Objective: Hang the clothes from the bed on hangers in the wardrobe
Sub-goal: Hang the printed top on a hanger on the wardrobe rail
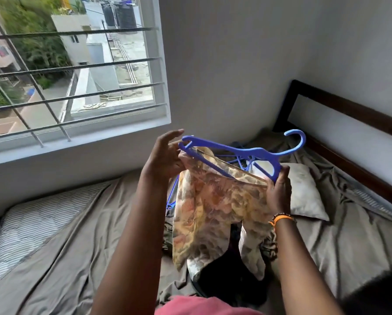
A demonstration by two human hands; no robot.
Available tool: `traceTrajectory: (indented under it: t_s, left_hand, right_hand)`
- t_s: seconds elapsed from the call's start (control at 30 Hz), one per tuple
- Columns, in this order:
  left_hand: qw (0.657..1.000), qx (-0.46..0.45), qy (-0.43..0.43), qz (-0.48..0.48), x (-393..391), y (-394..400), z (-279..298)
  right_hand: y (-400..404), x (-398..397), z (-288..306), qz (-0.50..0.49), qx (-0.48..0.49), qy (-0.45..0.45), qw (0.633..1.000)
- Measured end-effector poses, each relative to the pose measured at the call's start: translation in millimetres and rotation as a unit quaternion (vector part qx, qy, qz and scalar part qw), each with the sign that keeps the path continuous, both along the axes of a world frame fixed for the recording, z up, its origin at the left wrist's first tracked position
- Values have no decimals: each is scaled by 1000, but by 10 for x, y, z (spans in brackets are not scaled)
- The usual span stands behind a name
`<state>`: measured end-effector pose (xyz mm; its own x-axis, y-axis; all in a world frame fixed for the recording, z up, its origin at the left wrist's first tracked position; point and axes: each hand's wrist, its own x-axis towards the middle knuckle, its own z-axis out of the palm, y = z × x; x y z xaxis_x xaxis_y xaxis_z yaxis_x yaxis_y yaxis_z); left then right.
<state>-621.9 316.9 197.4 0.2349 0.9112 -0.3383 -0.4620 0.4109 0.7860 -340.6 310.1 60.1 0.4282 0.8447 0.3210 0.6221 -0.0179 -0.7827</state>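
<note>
Two hands hold a blue hanger (242,153) up over the bed (349,235), with a floral garment (215,205) hanging from it. The left hand (165,155) is at the hanger's left tip, its lower fingers pinching the cloth there while the upper fingers stand loosely spread. The right hand (279,189) grips the hanger's right end together with the top edge of the garment — its fingers are curled round both. An orange wristband (281,219) sits on that wrist. The hanger is tilted, its hook (298,139) pointing up and to the right toward the dark headboard (349,114). More blue hangers (233,159) lie on the bed behind it, partly hidden. A pale pillow (304,192) lies just beyond the right hand, and dark clothes (224,269) sit on the grey sheet below the garment. A barred window (72,71) fills the left wall.
</note>
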Motion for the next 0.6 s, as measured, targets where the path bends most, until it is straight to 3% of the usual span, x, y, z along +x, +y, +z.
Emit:
traceTrajectory:
  t_s: [0.27,0.43,0.5,0.6]
  left_hand:
    - [990,105,95,-4,199,-7,-47]
    - [965,157,183,105,302,24,-43]
    - [925,189,288,158,299,87,-97]
    - [807,245,505,184,411,74,-207]
  right_hand:
    - [-107,282,176,-3,9,-12,1000]
    - [-85,414,367,103,-33,70,992]
    - [-97,439,406,128,-24,112,985]
    - [-100,336,517,139,10,118,983]
